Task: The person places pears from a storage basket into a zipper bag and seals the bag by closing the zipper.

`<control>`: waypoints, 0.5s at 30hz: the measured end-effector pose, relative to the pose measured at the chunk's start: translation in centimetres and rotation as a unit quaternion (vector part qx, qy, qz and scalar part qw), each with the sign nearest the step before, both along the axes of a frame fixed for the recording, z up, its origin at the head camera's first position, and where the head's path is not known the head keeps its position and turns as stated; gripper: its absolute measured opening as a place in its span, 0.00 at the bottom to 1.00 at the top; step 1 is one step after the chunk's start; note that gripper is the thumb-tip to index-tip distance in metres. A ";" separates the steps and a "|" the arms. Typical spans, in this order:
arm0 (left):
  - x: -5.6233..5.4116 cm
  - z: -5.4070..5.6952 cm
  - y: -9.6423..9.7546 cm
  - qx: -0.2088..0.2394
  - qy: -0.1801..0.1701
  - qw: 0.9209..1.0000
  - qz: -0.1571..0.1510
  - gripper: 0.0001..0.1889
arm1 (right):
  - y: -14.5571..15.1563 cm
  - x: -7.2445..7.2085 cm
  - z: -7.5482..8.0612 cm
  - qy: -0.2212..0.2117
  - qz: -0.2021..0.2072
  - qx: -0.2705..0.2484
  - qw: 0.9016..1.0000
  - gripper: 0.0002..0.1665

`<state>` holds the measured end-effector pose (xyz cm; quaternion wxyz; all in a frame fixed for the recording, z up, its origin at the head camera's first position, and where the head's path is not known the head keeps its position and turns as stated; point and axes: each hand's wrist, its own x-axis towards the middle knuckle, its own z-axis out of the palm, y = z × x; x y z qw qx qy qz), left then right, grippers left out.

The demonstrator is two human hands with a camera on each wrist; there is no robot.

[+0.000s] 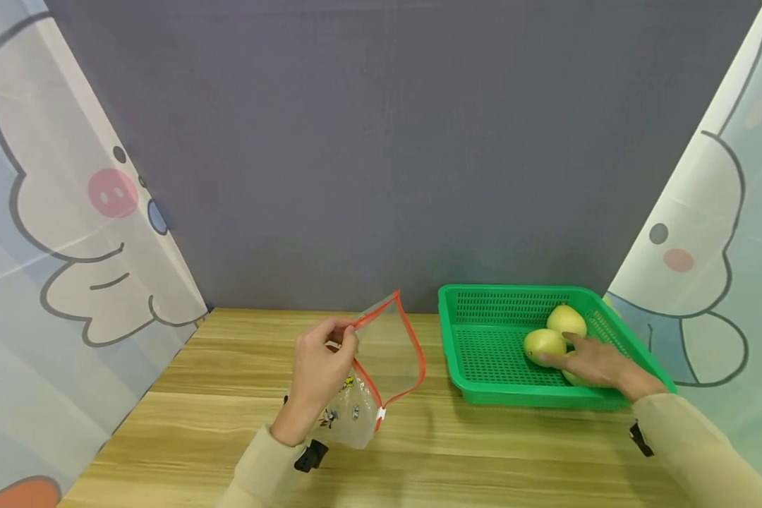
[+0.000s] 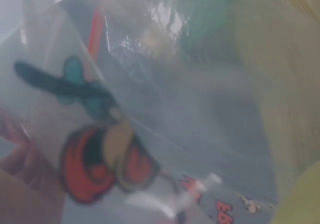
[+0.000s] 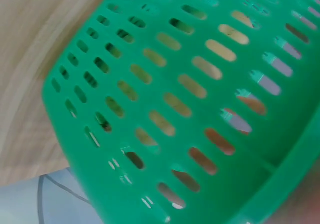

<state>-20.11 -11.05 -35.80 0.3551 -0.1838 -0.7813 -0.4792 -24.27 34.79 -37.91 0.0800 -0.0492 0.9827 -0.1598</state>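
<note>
My left hand (image 1: 324,360) pinches the rim of a clear zip bag (image 1: 390,353) with a red-orange edge and a white slider. The bag's mouth gapes to the right, and its printed plastic (image 2: 165,108) fills the left wrist view. My right hand (image 1: 590,361) is inside a green plastic basket (image 1: 514,396), over the fruit at its right end. Its thumb and fingers are spread beside one yellow-green fruit (image 1: 542,346). Behind that lies a second yellow-green fruit (image 1: 566,319); a third is partly covered by the hand. The right wrist view shows the slotted basket wall (image 3: 165,129), hiding the fingers.
Both hands are above a wood-grain table (image 1: 228,409). A grey backdrop (image 1: 381,155) stands behind it, and cartoon-printed curtains (image 1: 70,233) hang at both sides. The basket's raised rim surrounds the fruit, close to the right curtain.
</note>
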 end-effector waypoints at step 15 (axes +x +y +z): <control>0.3 0.1 0.0 0.007 -0.010 1.000 -0.006 0.08 | 1.1 -0.4 -1.0 -0.021 0.044 -0.034 0.998 0.46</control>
